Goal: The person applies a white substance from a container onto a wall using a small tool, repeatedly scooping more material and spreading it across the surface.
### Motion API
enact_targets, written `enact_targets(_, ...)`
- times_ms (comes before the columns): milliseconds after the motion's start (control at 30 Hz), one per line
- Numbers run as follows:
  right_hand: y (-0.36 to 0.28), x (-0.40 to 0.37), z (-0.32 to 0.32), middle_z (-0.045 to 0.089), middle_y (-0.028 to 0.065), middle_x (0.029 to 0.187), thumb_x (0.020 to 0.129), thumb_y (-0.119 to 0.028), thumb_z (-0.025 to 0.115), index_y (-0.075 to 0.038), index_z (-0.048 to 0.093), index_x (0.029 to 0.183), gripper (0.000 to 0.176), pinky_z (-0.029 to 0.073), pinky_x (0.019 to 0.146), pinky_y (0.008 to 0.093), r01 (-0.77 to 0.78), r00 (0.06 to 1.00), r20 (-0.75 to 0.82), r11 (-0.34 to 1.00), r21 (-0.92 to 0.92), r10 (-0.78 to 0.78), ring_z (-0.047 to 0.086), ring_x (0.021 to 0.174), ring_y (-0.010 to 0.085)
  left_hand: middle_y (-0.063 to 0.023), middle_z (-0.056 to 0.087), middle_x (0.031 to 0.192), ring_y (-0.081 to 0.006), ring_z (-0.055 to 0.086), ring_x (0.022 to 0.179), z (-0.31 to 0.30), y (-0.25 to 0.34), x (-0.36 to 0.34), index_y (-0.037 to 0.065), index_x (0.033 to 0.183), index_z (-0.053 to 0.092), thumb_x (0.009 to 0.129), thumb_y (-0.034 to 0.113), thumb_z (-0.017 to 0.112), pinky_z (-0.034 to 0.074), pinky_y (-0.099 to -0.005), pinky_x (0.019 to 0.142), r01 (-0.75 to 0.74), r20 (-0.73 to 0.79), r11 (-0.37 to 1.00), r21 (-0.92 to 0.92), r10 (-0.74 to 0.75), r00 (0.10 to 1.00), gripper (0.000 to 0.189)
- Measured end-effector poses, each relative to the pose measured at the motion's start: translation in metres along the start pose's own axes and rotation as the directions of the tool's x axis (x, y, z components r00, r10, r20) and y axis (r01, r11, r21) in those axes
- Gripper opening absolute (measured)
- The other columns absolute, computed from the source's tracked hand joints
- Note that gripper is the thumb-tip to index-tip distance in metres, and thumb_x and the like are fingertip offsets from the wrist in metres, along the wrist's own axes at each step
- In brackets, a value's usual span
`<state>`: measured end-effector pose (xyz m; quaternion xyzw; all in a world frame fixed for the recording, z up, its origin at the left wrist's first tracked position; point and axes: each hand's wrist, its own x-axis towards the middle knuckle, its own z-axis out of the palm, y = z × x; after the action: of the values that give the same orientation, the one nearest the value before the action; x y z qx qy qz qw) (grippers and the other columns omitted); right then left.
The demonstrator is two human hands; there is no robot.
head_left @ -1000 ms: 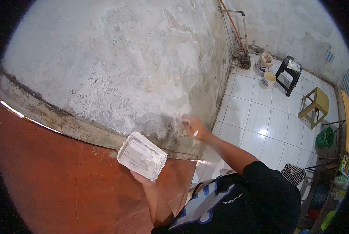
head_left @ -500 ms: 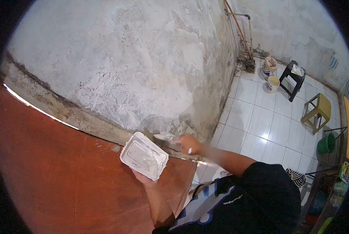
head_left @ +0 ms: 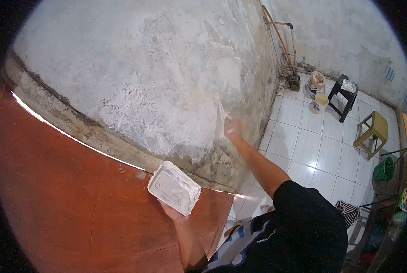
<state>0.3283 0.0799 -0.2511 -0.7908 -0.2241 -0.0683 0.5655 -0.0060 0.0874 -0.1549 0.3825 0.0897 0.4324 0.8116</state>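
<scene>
A white rectangular plastic tub [head_left: 170, 183], smeared inside with white putty, rests in my left hand [head_left: 175, 211], which grips it from below near the wall's foot. My right hand [head_left: 233, 128] is closed around a putty knife [head_left: 220, 119], slightly blurred. The knife's blade lies against the patchy grey wall [head_left: 176, 91], beside a rough area of white putty [head_left: 140, 120]. Bare, darker plaster shows just below my right hand. The knife's handle is hidden by my fingers.
A red-brown board [head_left: 76, 195] lies along the wall's base. On the white tiled floor [head_left: 299, 145] stand a sack-like container [head_left: 317, 80], a pale bucket [head_left: 320, 103], a black stool [head_left: 343, 96], an olive stool [head_left: 372, 132] and a green basket [head_left: 383, 169].
My right hand has moved up the wall with the putty knife, from beside the tub to the putty-covered part. The tub sits slightly lower and further right in view.
</scene>
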Motion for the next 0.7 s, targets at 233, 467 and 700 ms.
enact_targets(233, -0.077, -0.101, -0.002, 0.061, 0.0223, 0.077, 0.074, -0.008, 0.054, -0.005, 0.063, 0.099, 0.027, 0.047, 0.064, 0.0452, 0.156, 0.909, 0.352, 0.965, 0.21, -0.223, 0.06, 0.072, 0.0376, -0.007, 0.031, 0.143, -0.0318, 0.038, 0.125, -0.002, 0.002, -0.001, 0.016, 0.141, 0.025, 0.09, 0.053, 0.032, 0.033, -0.0497, 0.102, 0.021, 0.095, 1.0, -0.016, -0.02, 0.995, 0.064)
enact_targets(467, -0.034, -0.152, -0.026, 0.06, 0.0249, 0.089, 0.074, -0.009, 0.055, -0.003, 0.059, 0.101, 0.028, 0.049, 0.072, 0.0449, 0.396, 0.717, 0.437, 0.832, 0.388, -0.544, 0.058, 0.081, 0.0409, -0.0092, 0.033, 0.142, -0.0328, 0.039, 0.124, -0.022, -0.008, 0.006, 0.014, 0.14, 0.029, 0.091, 0.051, 0.033, 0.032, -0.0531, 0.102, 0.037, -0.054, 0.993, -0.108, -0.043, 0.998, 0.061)
enact_targets(700, -0.006, -0.059, -0.022, 0.058, 0.0267, 0.077, 0.081, -0.006, 0.048, -0.003, 0.061, 0.101, 0.024, 0.042, 0.061, 0.0475, 0.105, 0.953, 0.275, 0.989, 0.104, -0.13, 0.057, 0.073, 0.0416, -0.0082, 0.035, 0.14, -0.0309, 0.04, 0.124, 0.0, -0.004, 0.005, 0.014, 0.14, 0.027, 0.091, 0.052, 0.032, 0.035, -0.0485, 0.101, 0.069, -0.054, 0.994, -0.088, -0.074, 0.996, 0.063)
